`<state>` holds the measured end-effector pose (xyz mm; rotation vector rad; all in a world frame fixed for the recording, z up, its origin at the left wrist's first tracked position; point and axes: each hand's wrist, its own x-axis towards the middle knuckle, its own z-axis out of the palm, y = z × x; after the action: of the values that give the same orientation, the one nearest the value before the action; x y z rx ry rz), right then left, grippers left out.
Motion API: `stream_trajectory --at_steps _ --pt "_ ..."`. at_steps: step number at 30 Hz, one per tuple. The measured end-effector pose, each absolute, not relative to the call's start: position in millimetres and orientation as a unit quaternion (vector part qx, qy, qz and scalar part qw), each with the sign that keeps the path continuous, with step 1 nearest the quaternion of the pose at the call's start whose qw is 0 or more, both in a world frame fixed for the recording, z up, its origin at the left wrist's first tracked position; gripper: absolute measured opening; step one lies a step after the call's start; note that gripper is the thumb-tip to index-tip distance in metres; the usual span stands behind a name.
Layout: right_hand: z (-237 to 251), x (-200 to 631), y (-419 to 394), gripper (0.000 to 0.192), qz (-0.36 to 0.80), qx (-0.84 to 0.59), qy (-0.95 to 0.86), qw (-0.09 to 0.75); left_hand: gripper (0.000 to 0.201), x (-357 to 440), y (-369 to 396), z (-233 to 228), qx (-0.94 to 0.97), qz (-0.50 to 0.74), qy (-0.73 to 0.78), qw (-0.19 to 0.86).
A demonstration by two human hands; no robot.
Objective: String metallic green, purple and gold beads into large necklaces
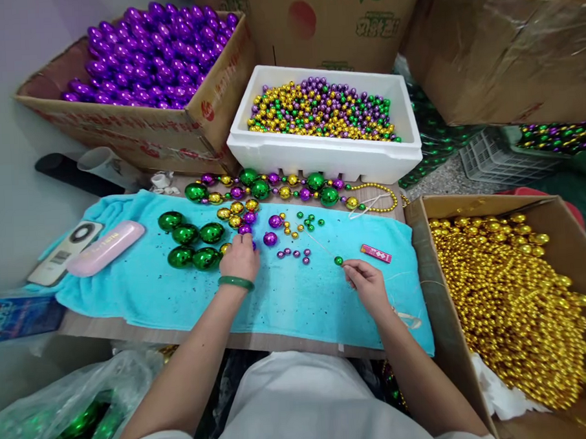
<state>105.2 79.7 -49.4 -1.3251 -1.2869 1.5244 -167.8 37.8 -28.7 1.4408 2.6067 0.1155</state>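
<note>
My left hand (239, 257), with a green bangle (236, 283) at the wrist, reaches down among purple beads (249, 218) and gold beads (235, 221). Its fingers are curled; what lies under them is hidden. Large green oval beads (185, 234) lie just left of it. My right hand (366, 281) pinches a thin needle at the right of the towel. A small green bead (339, 261) sits on the needle at the fingertips, and the thin shaft (320, 244) points up and left. Small purple beads (296, 253), gold beads (294, 233) and green beads (311, 218) lie loose between the hands.
Finished-looking bead strands (285, 192) lie along the back of the blue towel (287, 310). Behind stand a white foam box (324, 155) and a carton of purple beads (210, 113). A carton (446, 290) of gold beads stands right. A phone (64, 255) and pink case (107, 249) lie left.
</note>
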Motion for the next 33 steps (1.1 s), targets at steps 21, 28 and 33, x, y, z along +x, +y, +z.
stream_trajectory --at_steps 21,28,33 --pt "-28 109 68 0.019 0.539 -0.49 -0.585 0.357 0.025 -158 46 4 0.104 0.637 0.468 0.604" --pt "-32 111 67 0.019 0.533 -0.492 -0.595 0.347 0.028 -155 46 3 0.129 0.631 0.489 0.588" --pt "-35 113 67 0.018 0.525 -0.488 -0.608 0.341 0.032 -148 45 4 0.183 0.632 0.493 0.569"
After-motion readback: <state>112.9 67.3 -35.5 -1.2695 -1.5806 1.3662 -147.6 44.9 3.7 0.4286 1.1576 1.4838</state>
